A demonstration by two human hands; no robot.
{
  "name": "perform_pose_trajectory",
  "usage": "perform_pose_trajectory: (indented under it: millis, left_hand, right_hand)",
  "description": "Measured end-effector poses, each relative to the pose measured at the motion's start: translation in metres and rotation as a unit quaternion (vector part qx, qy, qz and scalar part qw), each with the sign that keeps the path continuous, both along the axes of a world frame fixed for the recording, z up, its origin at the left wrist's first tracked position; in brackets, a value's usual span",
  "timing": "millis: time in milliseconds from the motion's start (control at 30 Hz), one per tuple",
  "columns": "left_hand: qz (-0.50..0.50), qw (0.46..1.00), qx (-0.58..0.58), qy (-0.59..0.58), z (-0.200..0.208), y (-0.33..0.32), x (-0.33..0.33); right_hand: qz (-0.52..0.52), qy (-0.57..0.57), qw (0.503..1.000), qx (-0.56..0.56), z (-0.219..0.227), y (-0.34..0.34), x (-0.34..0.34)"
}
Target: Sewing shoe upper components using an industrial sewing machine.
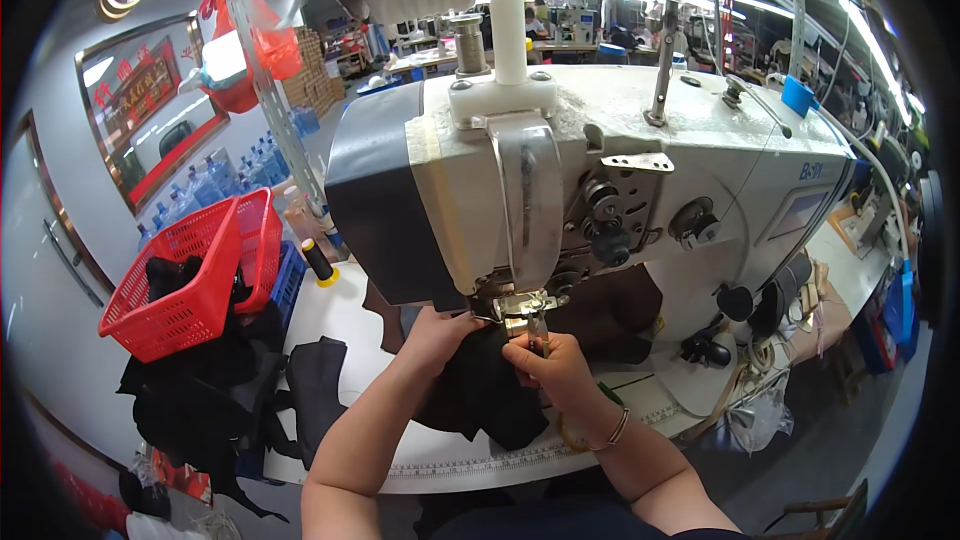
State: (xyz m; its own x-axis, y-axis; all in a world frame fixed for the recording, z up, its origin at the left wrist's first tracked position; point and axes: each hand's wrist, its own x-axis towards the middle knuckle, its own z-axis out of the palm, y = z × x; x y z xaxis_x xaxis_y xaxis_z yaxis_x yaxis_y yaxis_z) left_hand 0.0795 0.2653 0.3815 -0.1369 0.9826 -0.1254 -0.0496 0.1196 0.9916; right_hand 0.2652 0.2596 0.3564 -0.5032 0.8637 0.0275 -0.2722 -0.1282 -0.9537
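Note:
A large white sewing machine (pixel 590 180) stands in front of me, its metal presser foot and needle area (pixel 520 308) low at the middle. Left of the needle, my left hand (pixel 440 335) is closed at the edge of a black fabric piece (pixel 490 390), its fingertips partly hidden under the machine head. My right hand (pixel 548 365) is closed just right of and below the presser foot, thumb and fingers pinched at a narrow metal part; what they grip is not clear. The black fabric spreads over the white table (pixel 420 465) toward me. Dark brown fabric (pixel 610 315) lies behind my right hand.
Red baskets (pixel 175 280) with black pieces stand left, above hanging black fabric (pixel 205 410). Another dark piece (pixel 318 385) and a black thread cone (pixel 320 262) are on the table's left. A black mouse-shaped object (pixel 705 350) and a clear plastic bag (pixel 760 410) are right.

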Motion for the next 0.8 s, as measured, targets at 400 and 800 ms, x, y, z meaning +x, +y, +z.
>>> perform_pose_trajectory:
  millis: [400, 800]
  left_hand:
    - [-0.019, 0.998, 0.045, -0.035, 0.0, -0.006, 0.005]
    - [0.118, 0.976, 0.169, -0.071, -0.092, -0.061, -0.016]
  right_hand:
    - [-0.065, -0.034, 0.996, 0.051, -0.008, -0.007, 0.0]
    - [0.034, -0.248, 0.928, 0.276, -0.043, -0.028, 0.045]
